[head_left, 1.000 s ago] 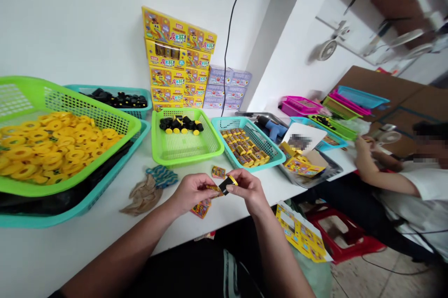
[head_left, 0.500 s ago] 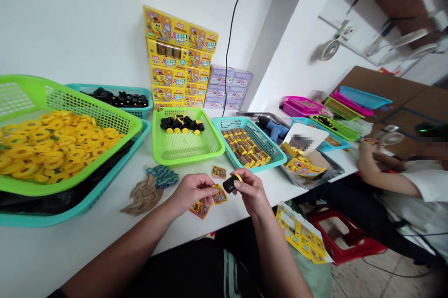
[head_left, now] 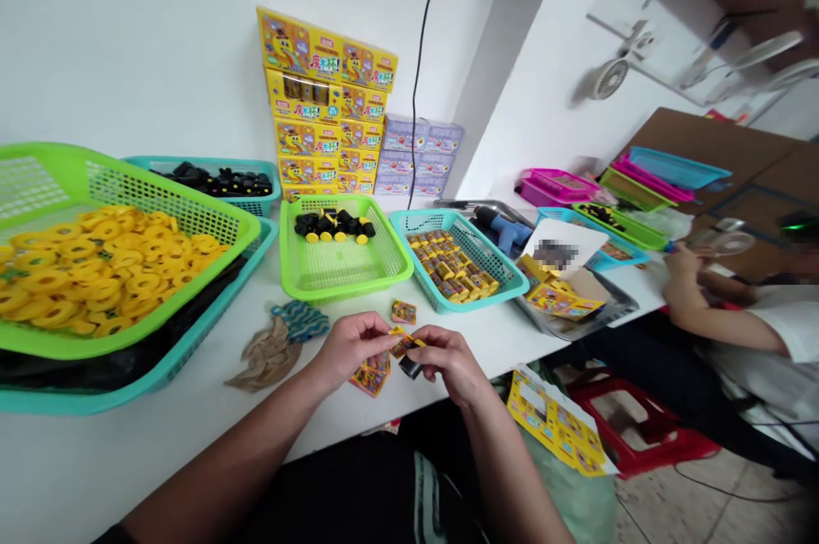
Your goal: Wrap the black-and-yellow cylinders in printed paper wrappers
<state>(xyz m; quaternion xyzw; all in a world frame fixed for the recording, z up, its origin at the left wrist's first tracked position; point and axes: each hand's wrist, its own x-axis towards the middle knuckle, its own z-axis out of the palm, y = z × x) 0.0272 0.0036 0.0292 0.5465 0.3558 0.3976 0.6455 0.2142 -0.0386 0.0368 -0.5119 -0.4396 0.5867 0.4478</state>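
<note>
My left hand (head_left: 351, 346) pinches a small colourful sticker (head_left: 402, 343) at the front edge of the white table (head_left: 192, 416). My right hand (head_left: 448, 361) is closed on a small black cylinder with a yellow end (head_left: 410, 366), held against that sticker. Both hands meet just above the table. Under them lies a small stack of the same stickers (head_left: 371, 377), and one more sticker (head_left: 403, 311) lies a little farther back.
A green basket of yellow rings (head_left: 108, 263) sits at the left over a teal tray. A green basket (head_left: 345, 267) holds several black cylinders, a teal basket (head_left: 496, 288) holds wrapped ones. Yellow boxes (head_left: 323, 101) stack by the wall. Another person (head_left: 755, 339) works at the right.
My right hand has turned the black cylinder downward and brought it back against the sticker in my left hand. The view has shifted slightly.
</note>
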